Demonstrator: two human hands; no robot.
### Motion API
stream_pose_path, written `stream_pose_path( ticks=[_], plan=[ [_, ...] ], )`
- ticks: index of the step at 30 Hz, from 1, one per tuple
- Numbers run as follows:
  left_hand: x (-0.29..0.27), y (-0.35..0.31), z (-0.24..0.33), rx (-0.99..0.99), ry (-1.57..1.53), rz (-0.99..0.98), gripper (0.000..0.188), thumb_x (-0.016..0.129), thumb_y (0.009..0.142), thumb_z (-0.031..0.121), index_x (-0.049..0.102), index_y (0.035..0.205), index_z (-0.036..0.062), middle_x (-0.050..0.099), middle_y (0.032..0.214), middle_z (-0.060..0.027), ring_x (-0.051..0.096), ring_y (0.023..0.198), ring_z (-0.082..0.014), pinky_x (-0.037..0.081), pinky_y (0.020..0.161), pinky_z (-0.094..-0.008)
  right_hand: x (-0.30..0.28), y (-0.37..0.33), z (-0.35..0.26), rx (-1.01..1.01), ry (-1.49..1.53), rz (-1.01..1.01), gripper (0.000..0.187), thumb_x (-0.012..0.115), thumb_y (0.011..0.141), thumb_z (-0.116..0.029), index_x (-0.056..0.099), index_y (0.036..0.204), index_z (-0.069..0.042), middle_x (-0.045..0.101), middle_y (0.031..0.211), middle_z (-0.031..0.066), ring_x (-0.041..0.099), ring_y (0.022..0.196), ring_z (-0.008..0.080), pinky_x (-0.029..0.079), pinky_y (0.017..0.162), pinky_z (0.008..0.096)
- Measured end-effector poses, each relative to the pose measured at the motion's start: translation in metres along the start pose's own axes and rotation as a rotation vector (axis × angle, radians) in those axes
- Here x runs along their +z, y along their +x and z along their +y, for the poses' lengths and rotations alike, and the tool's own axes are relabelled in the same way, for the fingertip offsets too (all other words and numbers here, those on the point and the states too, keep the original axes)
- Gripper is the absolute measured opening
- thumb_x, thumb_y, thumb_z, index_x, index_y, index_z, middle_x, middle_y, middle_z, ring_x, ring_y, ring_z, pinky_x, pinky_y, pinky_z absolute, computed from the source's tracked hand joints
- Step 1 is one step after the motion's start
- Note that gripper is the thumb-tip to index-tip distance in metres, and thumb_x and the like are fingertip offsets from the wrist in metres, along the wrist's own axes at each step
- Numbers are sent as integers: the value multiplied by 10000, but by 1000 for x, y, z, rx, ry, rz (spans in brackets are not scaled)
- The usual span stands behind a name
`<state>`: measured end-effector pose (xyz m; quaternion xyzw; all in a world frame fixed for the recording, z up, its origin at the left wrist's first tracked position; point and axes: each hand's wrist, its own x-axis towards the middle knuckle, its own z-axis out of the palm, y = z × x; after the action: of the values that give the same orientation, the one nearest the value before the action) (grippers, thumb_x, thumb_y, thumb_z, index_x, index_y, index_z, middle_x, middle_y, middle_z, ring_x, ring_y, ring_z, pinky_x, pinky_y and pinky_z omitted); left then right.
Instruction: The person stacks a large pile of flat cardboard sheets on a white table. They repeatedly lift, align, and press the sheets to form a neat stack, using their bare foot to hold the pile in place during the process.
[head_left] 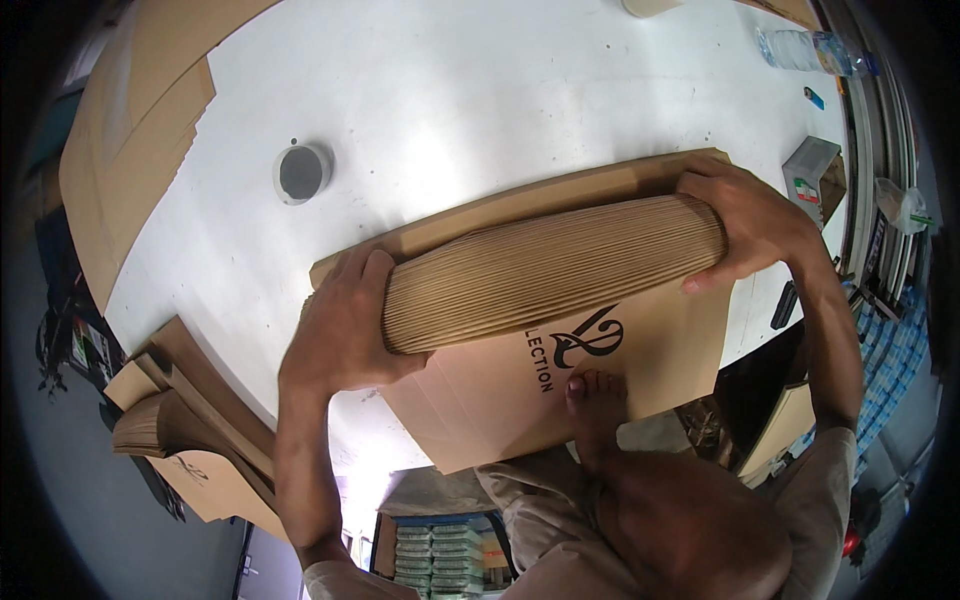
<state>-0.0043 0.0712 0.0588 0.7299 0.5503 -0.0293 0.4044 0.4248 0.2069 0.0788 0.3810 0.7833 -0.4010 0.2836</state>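
Observation:
A thick stack of brown kraft paper bags (555, 262) stands on the white table, its many folded layers facing up. The front bag bears a black printed design and slants down toward me over the table's near edge. My left hand (340, 325) clasps the left end of the stack, thumb at the front and fingers behind. At the right end, my right hand (745, 225) grips it the same way, thumb low on the near side. Behind the layers runs a flat brown strip (440, 228) of the same paper or card. My bare foot (597, 393) overlaps the printed bag's lower part.
Another pile of brown bags (190, 440) lies at the left edge, below large cardboard sheets (130, 130). A roll of tape (301, 173) sits on the white table (480, 110). To the right are a plastic bottle (815, 50), a blue lighter (813, 98) and a grey box (812, 172).

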Motion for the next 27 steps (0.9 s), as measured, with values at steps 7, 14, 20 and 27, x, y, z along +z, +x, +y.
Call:
stream_pose_path(
  ticks=[7,14,20,27],
  plan=[
    [16,3,-1,-82,46,46,844,960,523,265,651,1261,-5,631,1335,-180,608,1275,-411,468,1128,-506,30,7,7,1,53,227,1165,974,495,-476,601,1496,-10,634,1375,210,623,1270,408,506,1102,529],
    [17,-9,3,52,60,166,809,951,532,259,649,1234,-7,617,1330,-196,598,1285,-421,464,1121,-523,23,-11,-2,-50,-71,249,1218,986,473,-494,586,1521,-17,598,1394,192,615,1294,406,509,1092,553],
    [22,-15,10,-97,11,143,844,944,551,208,590,1301,56,623,1345,-208,592,1303,-437,507,1076,-538,35,-4,8,-36,-18,272,1257,990,476,-519,547,1544,-29,597,1392,187,634,1295,415,511,1091,581],
    [15,-10,8,-57,103,87,897,973,533,297,621,1297,-15,588,1365,-229,587,1291,-444,505,1107,-535,34,-9,8,-57,-53,294,1229,995,454,-498,585,1514,-34,574,1400,185,604,1316,400,511,1108,560]
  ],
)
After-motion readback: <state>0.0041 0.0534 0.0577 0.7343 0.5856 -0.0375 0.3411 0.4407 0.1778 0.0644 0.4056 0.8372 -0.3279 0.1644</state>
